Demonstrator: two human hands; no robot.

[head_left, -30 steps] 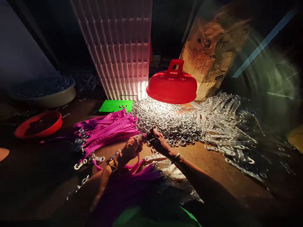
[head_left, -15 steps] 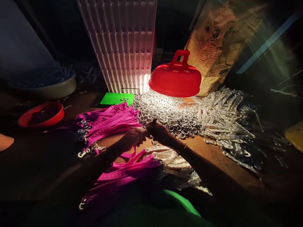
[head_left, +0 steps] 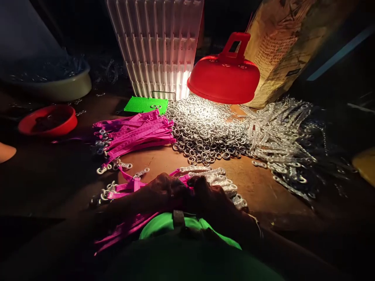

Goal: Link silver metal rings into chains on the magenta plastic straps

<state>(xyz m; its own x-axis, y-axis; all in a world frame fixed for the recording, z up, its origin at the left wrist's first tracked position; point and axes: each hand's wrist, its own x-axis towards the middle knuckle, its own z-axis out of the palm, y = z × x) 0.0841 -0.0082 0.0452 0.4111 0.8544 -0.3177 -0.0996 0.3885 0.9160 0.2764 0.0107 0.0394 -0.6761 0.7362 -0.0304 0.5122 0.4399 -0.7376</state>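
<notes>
My left hand (head_left: 164, 191) and my right hand (head_left: 212, 195) are close together near my lap, in shadow, fingers curled over a bunch of pink plastic straps (head_left: 129, 187). Both hands seem to pinch something small between them that I cannot make out. White clip pieces (head_left: 216, 175) lie just beyond my right hand. A stack of pink straps with metal rings (head_left: 134, 134) lies farther out on the left. A heap of metal rings (head_left: 205, 132) glitters under the red lamp (head_left: 224, 80).
A pile of clear plastic clips (head_left: 281, 136) spreads to the right. A green perforated tile (head_left: 145, 105), white ribbed panel (head_left: 155, 47) and printed sack (head_left: 281, 43) stand behind. A red bowl (head_left: 48, 121) and a cream basin (head_left: 58, 88) sit at the left.
Both hands have drawn back from the edge of the ring heap toward my lap, onto the near bunch of pink straps. The camera has tilted down.
</notes>
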